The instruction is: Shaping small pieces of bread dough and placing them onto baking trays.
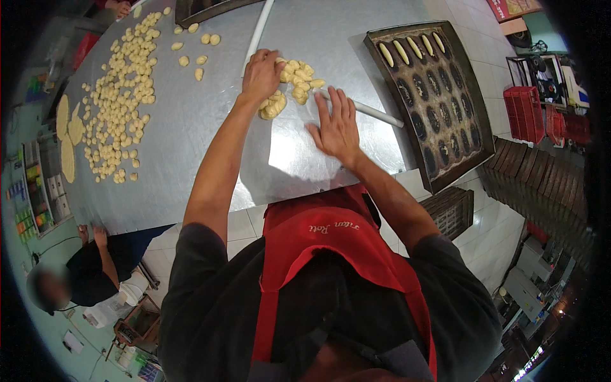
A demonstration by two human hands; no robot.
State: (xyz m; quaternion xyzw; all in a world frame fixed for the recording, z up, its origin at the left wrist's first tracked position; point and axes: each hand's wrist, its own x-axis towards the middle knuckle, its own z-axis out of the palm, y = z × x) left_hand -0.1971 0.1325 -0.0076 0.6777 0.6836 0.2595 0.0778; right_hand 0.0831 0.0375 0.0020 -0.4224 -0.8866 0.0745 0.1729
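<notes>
A small heap of pale yellow dough pieces [298, 75] lies on the metal table [210, 127] between my two hands. My left hand [261, 75] is palm down at the heap's left side, its fingers bent over and touching the dough at its edge. Beneath the left wrist sits a clump of dough [273, 106]. To the right of the heap my right hand [337, 126] hovers over or rests on the table, fingers spread, with nothing in it. A pale rod [375, 113] runs behind the right fingertips; another pale rod [259, 28] extends beyond my left hand.
Many dough balls [121, 95] cover the table's left part, beside flat dough sheets [68, 143]. A dark moulded baking tray [439, 108] at the right holds several dough strips [414, 46] in its far row. Another person [95, 261] stands at the left; a hand [119, 7] shows at the far left.
</notes>
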